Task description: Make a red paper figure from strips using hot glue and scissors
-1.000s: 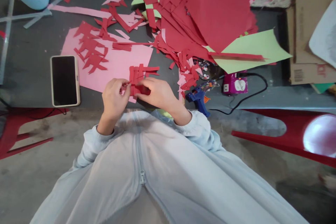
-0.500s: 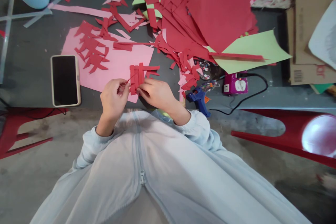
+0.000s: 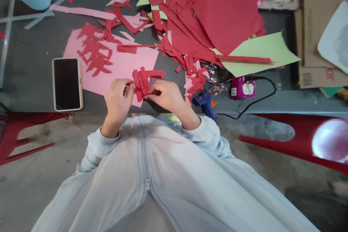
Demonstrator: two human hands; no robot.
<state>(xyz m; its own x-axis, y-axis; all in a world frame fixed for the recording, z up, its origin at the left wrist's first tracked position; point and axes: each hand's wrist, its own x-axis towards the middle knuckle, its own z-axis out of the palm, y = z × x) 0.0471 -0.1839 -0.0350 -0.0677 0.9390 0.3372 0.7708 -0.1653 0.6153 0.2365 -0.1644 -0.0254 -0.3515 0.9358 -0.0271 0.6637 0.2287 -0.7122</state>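
Between my two hands lies a small woven piece of red paper strips (image 3: 141, 82), with loose strip ends sticking out to its right. My left hand (image 3: 118, 96) pinches at its left edge with thumb and index finger together. At the lower right corner, my right hand (image 3: 165, 96) has its fingertips closed on the end of a strip. Beneath the piece is a pink paper sheet (image 3: 122, 66). Several cut red paper shapes (image 3: 95, 49) rest on that sheet, farther up and left.
A phone (image 3: 67, 84) lies left of my hands. To the right are a blue glue gun (image 3: 205, 103), a purple box (image 3: 243, 87) with a black cable, and red paper scraps (image 3: 197, 79). Red sheets (image 3: 228, 11), a green sheet (image 3: 261, 52) and cardboard (image 3: 318, 29) lie farther back.
The upright strips of the woven piece now slant, their lower ends shifted right. My right hand has moved slightly right and down; my left hand keeps close to the left edge.
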